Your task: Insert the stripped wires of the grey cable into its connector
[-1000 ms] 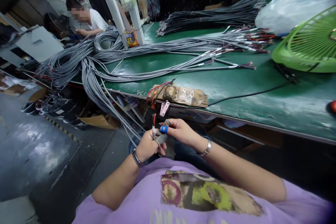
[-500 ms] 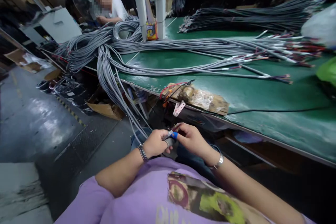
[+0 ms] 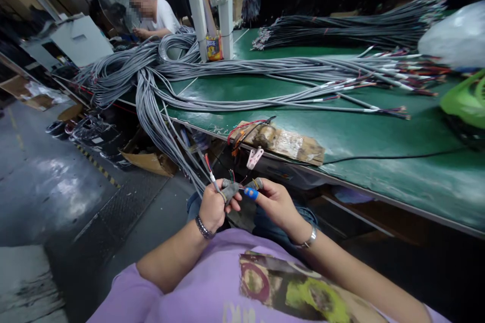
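In front of my lap, my left hand (image 3: 215, 206) is closed around a grey cable (image 3: 214, 181). The cable's white sleeve and bared red and dark wires (image 3: 207, 162) stick up past the fingers. Thin coloured wires (image 3: 232, 175) rise from between the grey-covered fingertips. My right hand (image 3: 278, 204), with a blue cover (image 3: 250, 193) on the thumb and a grey cover (image 3: 254, 184) on a finger, pinches fine wire ends close to the left fingertips. Which cable those ends belong to is partly hidden. More grey cables (image 3: 166, 146) hang down from the bench beside my left hand.
Grey cables (image 3: 242, 66) lie across the green bench (image 3: 379, 136), dark bundles (image 3: 352, 28) behind. At the bench edge are a taped wooden block (image 3: 291, 142) and a pink clip (image 3: 254, 158). A green object (image 3: 466, 101) stands right; a person (image 3: 161, 15) sits far left.
My left hand has turned, and a cable end with bared wires now points up out of it. My right hand stays close, pinching at the wires. The view has shifted slightly.
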`<state>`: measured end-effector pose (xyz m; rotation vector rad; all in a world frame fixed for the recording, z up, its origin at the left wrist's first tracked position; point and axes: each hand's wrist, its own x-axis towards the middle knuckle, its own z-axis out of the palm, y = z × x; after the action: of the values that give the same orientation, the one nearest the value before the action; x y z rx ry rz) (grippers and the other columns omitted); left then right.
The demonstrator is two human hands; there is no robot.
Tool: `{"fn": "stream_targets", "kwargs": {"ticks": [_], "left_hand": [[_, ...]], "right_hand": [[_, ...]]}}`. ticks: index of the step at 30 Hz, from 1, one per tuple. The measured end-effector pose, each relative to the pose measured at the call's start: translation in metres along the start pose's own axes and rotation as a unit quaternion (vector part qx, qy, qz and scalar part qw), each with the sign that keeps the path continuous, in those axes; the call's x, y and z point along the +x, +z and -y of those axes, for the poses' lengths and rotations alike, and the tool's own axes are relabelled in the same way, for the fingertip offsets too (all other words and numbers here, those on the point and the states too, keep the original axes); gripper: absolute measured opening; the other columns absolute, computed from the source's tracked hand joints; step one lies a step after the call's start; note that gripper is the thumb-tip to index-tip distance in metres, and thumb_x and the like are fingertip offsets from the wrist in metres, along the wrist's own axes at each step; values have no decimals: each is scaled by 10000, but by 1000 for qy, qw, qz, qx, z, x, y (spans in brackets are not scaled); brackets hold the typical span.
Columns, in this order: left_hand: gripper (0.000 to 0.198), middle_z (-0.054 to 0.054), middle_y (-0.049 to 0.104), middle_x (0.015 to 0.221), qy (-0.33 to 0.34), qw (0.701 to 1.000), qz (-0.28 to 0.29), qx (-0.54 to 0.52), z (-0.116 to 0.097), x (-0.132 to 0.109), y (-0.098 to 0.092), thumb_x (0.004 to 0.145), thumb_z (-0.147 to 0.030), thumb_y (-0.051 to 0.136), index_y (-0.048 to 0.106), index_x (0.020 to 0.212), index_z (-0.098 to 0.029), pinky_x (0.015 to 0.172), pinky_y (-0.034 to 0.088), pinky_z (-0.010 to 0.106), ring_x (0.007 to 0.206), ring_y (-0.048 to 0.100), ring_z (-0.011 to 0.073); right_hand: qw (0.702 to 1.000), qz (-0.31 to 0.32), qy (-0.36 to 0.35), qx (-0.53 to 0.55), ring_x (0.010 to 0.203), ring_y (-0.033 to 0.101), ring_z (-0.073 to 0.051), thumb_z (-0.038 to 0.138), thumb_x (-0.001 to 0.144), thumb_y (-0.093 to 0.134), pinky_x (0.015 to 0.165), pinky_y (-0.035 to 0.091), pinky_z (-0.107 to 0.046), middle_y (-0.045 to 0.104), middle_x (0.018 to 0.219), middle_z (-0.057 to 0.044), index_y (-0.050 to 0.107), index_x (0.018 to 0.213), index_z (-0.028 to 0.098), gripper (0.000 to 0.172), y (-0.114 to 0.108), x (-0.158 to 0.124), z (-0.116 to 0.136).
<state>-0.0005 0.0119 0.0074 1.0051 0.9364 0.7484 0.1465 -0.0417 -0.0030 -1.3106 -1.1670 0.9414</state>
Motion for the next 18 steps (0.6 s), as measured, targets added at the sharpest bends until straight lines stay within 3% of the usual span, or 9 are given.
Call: {"fn": "stream_targets", "kwargs": {"ticks": [7,11,14,18], "left_hand": [[285,-17,585,515,2,1000,5,8,-5,-1,3,673,-388,680,533,626,-148,318,227,174,345,493,66],[307,-23,562,483,2,999,3,52,-8,-2,6,685,-390,662,506,570,-153,323,233,171,335,477,56],[276,-24,571,482,-3,997,14,71,-8,-3,9,673,-366,656,506,573,-157,320,231,168,324,474,56],[230,-23,578,478,-8,997,25,69,-7,-2,12,652,-323,655,515,577,-157,317,223,169,316,477,61]], "right_hand": [[999,18,26,37,604,489,-131,461,753,647,582,422,-257,580,642,-3,629,710,170,295,-6,-1,1],[997,26,40,64,691,549,-148,468,784,606,633,452,-266,635,770,-28,633,818,177,294,-11,5,7],[994,53,47,86,767,581,-164,455,724,677,711,466,-287,652,829,-31,628,879,179,320,-10,13,16],[982,102,79,134,716,576,-150,449,660,732,717,458,-290,645,752,-12,633,799,166,331,-7,21,23]]}}
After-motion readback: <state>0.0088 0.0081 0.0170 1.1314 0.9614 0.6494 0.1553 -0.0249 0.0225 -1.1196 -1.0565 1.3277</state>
